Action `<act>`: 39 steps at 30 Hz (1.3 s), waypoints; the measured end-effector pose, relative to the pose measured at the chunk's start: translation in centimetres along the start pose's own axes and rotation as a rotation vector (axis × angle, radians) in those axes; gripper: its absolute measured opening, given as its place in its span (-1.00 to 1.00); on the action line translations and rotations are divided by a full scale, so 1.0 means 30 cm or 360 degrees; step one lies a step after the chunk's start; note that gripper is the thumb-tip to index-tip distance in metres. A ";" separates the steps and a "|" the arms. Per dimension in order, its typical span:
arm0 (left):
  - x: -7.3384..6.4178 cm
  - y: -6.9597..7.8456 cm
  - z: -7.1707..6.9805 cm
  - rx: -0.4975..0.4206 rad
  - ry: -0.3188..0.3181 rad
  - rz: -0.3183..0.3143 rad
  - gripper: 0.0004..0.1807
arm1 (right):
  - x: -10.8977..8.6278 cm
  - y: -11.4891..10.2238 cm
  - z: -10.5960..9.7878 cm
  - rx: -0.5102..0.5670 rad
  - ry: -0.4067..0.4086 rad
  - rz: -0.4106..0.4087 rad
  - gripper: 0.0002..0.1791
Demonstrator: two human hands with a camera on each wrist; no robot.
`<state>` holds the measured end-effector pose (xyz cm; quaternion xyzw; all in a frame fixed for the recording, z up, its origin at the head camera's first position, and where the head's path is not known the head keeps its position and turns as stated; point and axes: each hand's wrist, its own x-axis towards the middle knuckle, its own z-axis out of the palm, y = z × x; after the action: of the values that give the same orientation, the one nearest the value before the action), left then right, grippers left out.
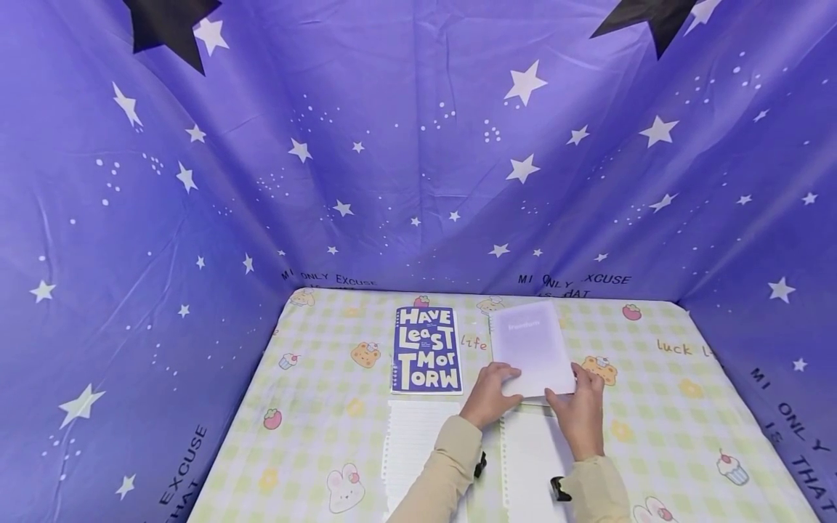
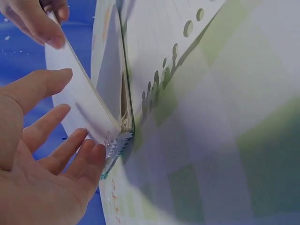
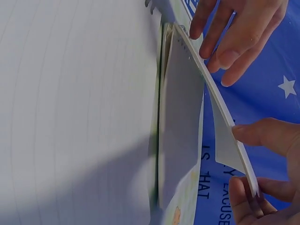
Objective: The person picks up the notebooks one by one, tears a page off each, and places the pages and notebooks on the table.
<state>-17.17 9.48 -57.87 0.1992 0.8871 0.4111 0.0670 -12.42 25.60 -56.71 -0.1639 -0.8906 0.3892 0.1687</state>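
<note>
A pale lavender spiral notebook (image 1: 531, 347) lies toward the back of the table, its front part lifted from the pages below. My right hand (image 1: 580, 412) pinches the lifted part at its lower right corner, thumb on one face and fingers on the other in the right wrist view. Beside the lower left of the cover is my left hand (image 1: 490, 394), its fingers loosely spread near the ring-bound edge (image 2: 115, 146). In the right wrist view, the lower block of pages (image 3: 180, 117) stays flat below the raised part.
Left of it lies a blue notebook (image 1: 426, 352) with large white lettering. Two loose hole-punched sheets, a lined one (image 1: 418, 443) and a paler one (image 1: 532, 461), lie nearer the front. A checkered cloth (image 1: 314, 407) covers the table; starry purple curtains (image 1: 418, 145) surround it.
</note>
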 end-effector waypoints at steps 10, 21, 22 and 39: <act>-0.002 0.002 0.008 0.0175 -0.0011 -0.0031 -0.53 | 0.008 0.037 0.004 -0.0066 -0.0088 0.0056 -0.21; -0.003 -0.001 0.013 0.0337 -0.0064 0.0047 -0.56 | 0.001 0.068 0.013 -0.0093 -0.0121 0.0113 -0.25; -0.004 -0.002 0.013 0.0339 -0.0064 0.0051 -0.56 | -0.001 0.070 0.014 -0.0102 -0.0121 0.0115 -0.26; -0.009 -0.001 0.004 0.0110 -0.0104 -0.0042 -0.63 | -0.009 0.109 -0.003 -0.0208 -0.0163 0.0133 -0.42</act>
<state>-16.90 9.43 -57.99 0.2028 0.9007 0.3724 0.0944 -11.61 27.64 -59.15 -0.1914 -0.9140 0.3448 0.0955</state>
